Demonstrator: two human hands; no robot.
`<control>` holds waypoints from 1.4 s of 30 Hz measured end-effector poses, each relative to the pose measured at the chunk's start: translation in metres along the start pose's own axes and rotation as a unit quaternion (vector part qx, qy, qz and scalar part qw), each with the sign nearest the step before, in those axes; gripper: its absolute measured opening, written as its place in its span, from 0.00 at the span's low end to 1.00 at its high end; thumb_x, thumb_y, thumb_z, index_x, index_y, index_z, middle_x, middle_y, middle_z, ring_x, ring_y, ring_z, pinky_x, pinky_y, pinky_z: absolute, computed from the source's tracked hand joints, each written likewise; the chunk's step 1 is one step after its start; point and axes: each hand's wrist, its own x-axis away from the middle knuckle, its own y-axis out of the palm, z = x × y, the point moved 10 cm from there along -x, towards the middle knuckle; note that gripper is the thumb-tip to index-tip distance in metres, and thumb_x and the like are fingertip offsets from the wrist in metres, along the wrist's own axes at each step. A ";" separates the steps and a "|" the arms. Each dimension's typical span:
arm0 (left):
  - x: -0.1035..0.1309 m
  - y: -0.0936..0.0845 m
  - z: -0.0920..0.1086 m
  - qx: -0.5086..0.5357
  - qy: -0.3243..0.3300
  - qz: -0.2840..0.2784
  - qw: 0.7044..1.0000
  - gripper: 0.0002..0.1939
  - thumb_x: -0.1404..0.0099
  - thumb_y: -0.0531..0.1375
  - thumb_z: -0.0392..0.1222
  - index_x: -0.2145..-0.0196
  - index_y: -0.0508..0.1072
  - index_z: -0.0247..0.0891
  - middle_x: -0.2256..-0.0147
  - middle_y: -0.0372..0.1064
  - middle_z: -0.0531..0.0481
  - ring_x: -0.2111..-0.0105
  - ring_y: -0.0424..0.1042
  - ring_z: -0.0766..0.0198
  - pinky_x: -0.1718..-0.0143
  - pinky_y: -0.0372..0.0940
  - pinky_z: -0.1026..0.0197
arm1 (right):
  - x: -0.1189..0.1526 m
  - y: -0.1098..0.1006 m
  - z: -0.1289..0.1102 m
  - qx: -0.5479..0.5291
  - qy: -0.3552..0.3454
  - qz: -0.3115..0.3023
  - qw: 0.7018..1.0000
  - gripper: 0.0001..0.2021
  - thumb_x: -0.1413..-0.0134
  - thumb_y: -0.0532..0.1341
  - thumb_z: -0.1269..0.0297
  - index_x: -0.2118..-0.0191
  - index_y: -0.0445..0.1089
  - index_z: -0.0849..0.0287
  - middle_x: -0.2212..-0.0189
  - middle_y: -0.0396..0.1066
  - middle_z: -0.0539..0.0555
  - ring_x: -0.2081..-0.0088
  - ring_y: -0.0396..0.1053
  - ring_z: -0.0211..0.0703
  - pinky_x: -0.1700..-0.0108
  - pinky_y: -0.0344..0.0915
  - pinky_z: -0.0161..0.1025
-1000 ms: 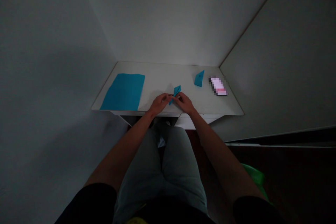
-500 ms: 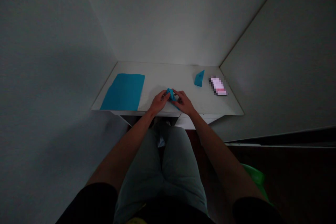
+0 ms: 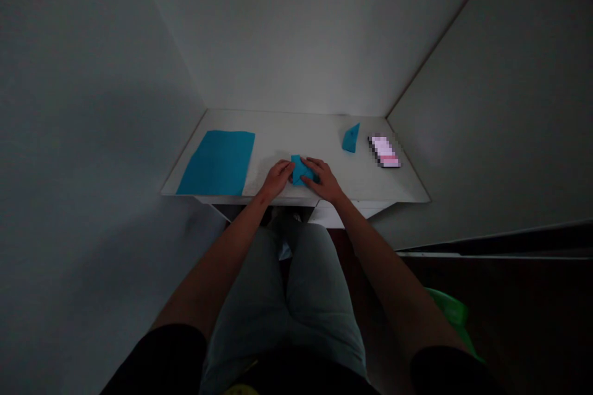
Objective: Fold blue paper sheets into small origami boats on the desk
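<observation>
A small piece of folded blue paper point(image 3: 299, 171) lies nearly flat near the front edge of the white table, with crease lines on its face. My left hand point(image 3: 277, 178) pinches its left edge, fingers bent together. From the other side, my right hand point(image 3: 325, 181) grips the paper, index finger along the upper part and thumb at the lower part, covering its right end. Farther back to the right stands another folded blue paper piece point(image 3: 351, 138) with a pointed top, touched by neither hand.
A large blue sheet point(image 3: 217, 163) lies on the left of the white table point(image 3: 296, 129). A phone point(image 3: 385, 152), its screen blurred out, rests at the right. Walls close in behind and on both sides. Something green point(image 3: 447, 307) is low at the right.
The folded paper was raised and tilted between my fingers; now it is turned flatter, showing a wider squarish face. My left hand has shifted slightly left, to the paper's edge.
</observation>
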 end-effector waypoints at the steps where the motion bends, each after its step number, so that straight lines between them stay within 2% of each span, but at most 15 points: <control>1: 0.000 0.000 -0.002 0.009 -0.010 0.005 1.000 0.23 0.28 0.65 0.63 0.63 0.77 0.37 0.64 0.74 0.47 0.69 0.73 0.63 0.66 0.72 0.60 | 0.000 0.001 -0.001 0.001 -0.003 -0.007 1.000 0.31 0.28 0.63 0.47 0.24 0.64 0.42 0.29 0.65 0.61 0.31 0.65 0.62 0.28 0.62 0.66; 4: 0.001 -0.005 -0.005 0.046 -0.029 0.044 0.998 0.25 0.33 0.69 0.64 0.58 0.77 0.38 0.62 0.77 0.47 0.71 0.71 0.65 0.72 0.68 0.62 | 0.001 0.002 -0.005 -0.005 -0.019 -0.016 1.000 0.31 0.28 0.64 0.49 0.24 0.64 0.42 0.29 0.65 0.61 0.31 0.64 0.61 0.28 0.63 0.65; 6: 0.001 -0.009 -0.005 0.057 -0.029 0.058 0.996 0.25 0.35 0.70 0.65 0.60 0.77 0.38 0.64 0.76 0.48 0.73 0.70 0.66 0.73 0.67 0.63 | 0.001 0.001 -0.006 -0.008 -0.019 -0.010 1.000 0.32 0.29 0.64 0.49 0.24 0.64 0.42 0.29 0.65 0.61 0.31 0.65 0.61 0.29 0.64 0.65; 9: 0.002 -0.012 -0.004 0.054 -0.037 0.050 0.997 0.25 0.36 0.70 0.65 0.64 0.78 0.38 0.71 0.73 0.51 0.74 0.69 0.65 0.72 0.67 0.62 | 0.002 -0.001 -0.004 0.001 -0.012 0.001 1.000 0.31 0.29 0.65 0.49 0.24 0.65 0.42 0.30 0.66 0.61 0.31 0.65 0.61 0.30 0.65 0.65; 12: 0.002 -0.012 -0.003 0.058 -0.039 0.032 0.997 0.26 0.39 0.71 0.67 0.64 0.79 0.38 0.74 0.71 0.52 0.73 0.69 0.63 0.71 0.67 0.61 | 0.002 0.000 -0.005 0.014 -0.020 0.004 1.000 0.31 0.29 0.65 0.49 0.25 0.66 0.44 0.29 0.66 0.61 0.31 0.65 0.62 0.29 0.63 0.65; 17: 0.000 -0.006 -0.004 0.052 -0.031 0.009 0.998 0.29 0.41 0.71 0.69 0.62 0.81 0.38 0.69 0.75 0.49 0.70 0.71 0.63 0.67 0.68 0.61 | 0.000 0.004 -0.008 0.016 -0.038 -0.006 0.999 0.25 0.27 0.63 0.47 0.32 0.73 0.50 0.34 0.72 0.62 0.35 0.69 0.59 0.31 0.65 0.63; 22: 0.000 -0.010 -0.006 0.042 -0.018 0.025 0.999 0.30 0.39 0.73 0.63 0.48 0.80 0.40 0.61 0.78 0.48 0.67 0.73 0.64 0.65 0.69 0.62 | -0.003 0.005 -0.010 0.018 -0.031 -0.018 0.999 0.19 0.25 0.60 0.48 0.41 0.79 0.52 0.42 0.77 0.61 0.41 0.72 0.56 0.35 0.67 0.58; 27: -0.002 -0.015 -0.011 0.023 -0.027 0.037 0.999 0.24 0.34 0.69 0.65 0.61 0.79 0.38 0.64 0.78 0.48 0.67 0.73 0.63 0.64 0.70 0.60 | -0.004 0.004 -0.006 -0.007 0.003 -0.022 1.000 0.20 0.23 0.57 0.46 0.44 0.81 0.52 0.49 0.78 0.59 0.46 0.72 0.53 0.37 0.68 0.55; 30: -0.003 -0.022 -0.011 0.033 -0.025 0.070 0.997 0.24 0.31 0.67 0.65 0.60 0.77 0.39 0.67 0.76 0.50 0.69 0.72 0.64 0.66 0.70 0.61 | -0.004 0.002 -0.001 -0.029 0.025 -0.004 0.999 0.22 0.23 0.57 0.44 0.43 0.81 0.51 0.52 0.78 0.58 0.49 0.73 0.51 0.42 0.71 0.50; 33: -0.003 -0.021 -0.011 0.041 -0.026 0.073 0.996 0.22 0.31 0.69 0.62 0.54 0.77 0.40 0.60 0.77 0.48 0.67 0.76 0.64 0.61 0.74 0.60 | -0.002 0.007 0.004 -0.041 0.046 -0.024 0.998 0.24 0.25 0.58 0.41 0.42 0.81 0.52 0.56 0.77 0.56 0.60 0.72 0.46 0.53 0.72 0.44; 35: -0.001 -0.016 -0.013 0.046 -0.032 0.063 0.996 0.24 0.33 0.72 0.57 0.49 0.76 0.40 0.53 0.77 0.46 0.64 0.79 0.64 0.58 0.75 0.59 | -0.002 0.008 0.006 -0.039 0.054 -0.024 0.997 0.24 0.25 0.58 0.41 0.42 0.81 0.52 0.57 0.76 0.56 0.63 0.71 0.44 0.56 0.72 0.43; 38: 0.004 -0.010 -0.015 0.041 -0.031 0.058 0.997 0.29 0.37 0.76 0.50 0.43 0.73 0.39 0.46 0.74 0.42 0.60 0.80 0.64 0.54 0.76 0.58 | -0.002 0.005 0.006 -0.032 0.057 -0.012 0.998 0.24 0.24 0.58 0.42 0.40 0.81 0.52 0.57 0.75 0.56 0.63 0.72 0.45 0.57 0.72 0.44; 42: 0.008 -0.003 -0.011 0.029 -0.001 0.047 0.998 0.29 0.40 0.77 0.49 0.47 0.73 0.39 0.44 0.71 0.41 0.55 0.81 0.60 0.50 0.77 0.54 | -0.001 0.007 0.001 -0.029 0.053 -0.031 0.998 0.23 0.24 0.58 0.45 0.35 0.78 0.47 0.57 0.75 0.54 0.63 0.73 0.43 0.57 0.72 0.42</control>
